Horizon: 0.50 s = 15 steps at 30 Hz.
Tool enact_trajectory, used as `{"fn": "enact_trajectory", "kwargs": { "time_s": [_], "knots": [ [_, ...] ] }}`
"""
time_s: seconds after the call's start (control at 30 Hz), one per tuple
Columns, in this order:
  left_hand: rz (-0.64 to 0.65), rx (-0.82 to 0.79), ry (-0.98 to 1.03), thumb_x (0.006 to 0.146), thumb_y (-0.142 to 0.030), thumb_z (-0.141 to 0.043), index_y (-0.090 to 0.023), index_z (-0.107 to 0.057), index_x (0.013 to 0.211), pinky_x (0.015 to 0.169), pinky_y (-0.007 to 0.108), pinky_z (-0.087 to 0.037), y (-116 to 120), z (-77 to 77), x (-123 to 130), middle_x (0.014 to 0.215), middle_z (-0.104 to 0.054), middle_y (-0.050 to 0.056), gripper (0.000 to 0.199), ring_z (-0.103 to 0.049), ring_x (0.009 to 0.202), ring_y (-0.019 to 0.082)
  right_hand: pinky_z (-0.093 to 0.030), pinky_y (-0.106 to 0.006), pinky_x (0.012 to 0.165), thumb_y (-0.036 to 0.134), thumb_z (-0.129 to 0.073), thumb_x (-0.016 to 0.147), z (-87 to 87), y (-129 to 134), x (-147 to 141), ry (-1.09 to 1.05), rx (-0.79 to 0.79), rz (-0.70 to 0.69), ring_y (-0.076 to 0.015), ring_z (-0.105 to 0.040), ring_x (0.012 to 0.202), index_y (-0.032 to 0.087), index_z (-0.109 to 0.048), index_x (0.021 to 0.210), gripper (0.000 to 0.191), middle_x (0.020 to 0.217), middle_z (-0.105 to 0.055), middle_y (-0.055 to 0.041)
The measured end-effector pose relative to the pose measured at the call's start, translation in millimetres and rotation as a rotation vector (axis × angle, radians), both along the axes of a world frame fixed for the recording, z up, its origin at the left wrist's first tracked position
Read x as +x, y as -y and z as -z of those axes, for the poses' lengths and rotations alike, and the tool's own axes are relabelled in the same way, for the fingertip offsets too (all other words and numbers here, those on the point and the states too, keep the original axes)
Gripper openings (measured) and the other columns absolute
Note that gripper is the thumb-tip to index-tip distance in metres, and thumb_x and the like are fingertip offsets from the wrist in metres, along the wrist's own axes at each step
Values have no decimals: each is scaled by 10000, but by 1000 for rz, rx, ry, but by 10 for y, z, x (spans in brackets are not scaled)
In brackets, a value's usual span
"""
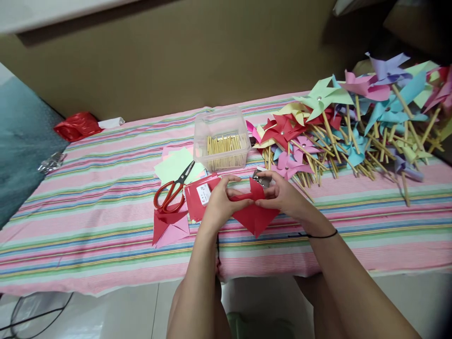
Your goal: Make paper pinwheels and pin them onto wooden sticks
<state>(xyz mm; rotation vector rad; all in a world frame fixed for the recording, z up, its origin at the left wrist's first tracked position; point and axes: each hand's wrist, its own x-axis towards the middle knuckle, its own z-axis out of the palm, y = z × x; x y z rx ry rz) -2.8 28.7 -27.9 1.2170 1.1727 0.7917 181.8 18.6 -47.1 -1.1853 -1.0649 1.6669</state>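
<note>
A red paper piece with folded-in corners is held between my two hands near the table's front. My left hand pinches its left side, and my right hand pinches the right side, where one corner stands up. Behind my right hand lies a small shiny metal item, partly hidden. Left of my left hand are a stack of red paper with a small white box on it, orange-handled scissors, and cut red and pink paper pieces.
A clear plastic box of short wooden sticks stands behind my hands. Many finished paper pinwheels on sticks are heaped at the right. A red plastic bag and metal clips lie far left on the striped cloth.
</note>
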Motion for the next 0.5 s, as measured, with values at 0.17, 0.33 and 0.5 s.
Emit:
{"fn": "enact_trajectory", "kwargs": {
  "time_s": [0.17,0.33,0.5],
  "knots": [
    [-224,65,196,651,-355,-802,-199,-510,1040,687,277,-500,-51,8,2,888,-728,42,512,-673,728,154,-556,-339,584,257,-856,530,-3,-23,17,-26,22,234,-231,-710,625,263,-451,1119,715,706,-740,4],
    [-310,140,230,758,-343,-706,-200,-544,1019,736,299,-514,-98,51,-33,1001,-700,62,339,-679,779,153,-561,-319,677,247,-892,478,-3,-65,45,-133,49,490,-187,-701,684,249,-504,1042,685,743,-732,25],
    [-34,418,95,774,-111,-600,-242,-668,1012,788,306,-523,-60,58,-36,1334,-533,89,280,-632,1043,202,-557,-305,690,256,-873,517,-21,-71,42,-240,14,505,-168,-686,694,243,-540,1076,650,796,-726,31]
  ]
}}
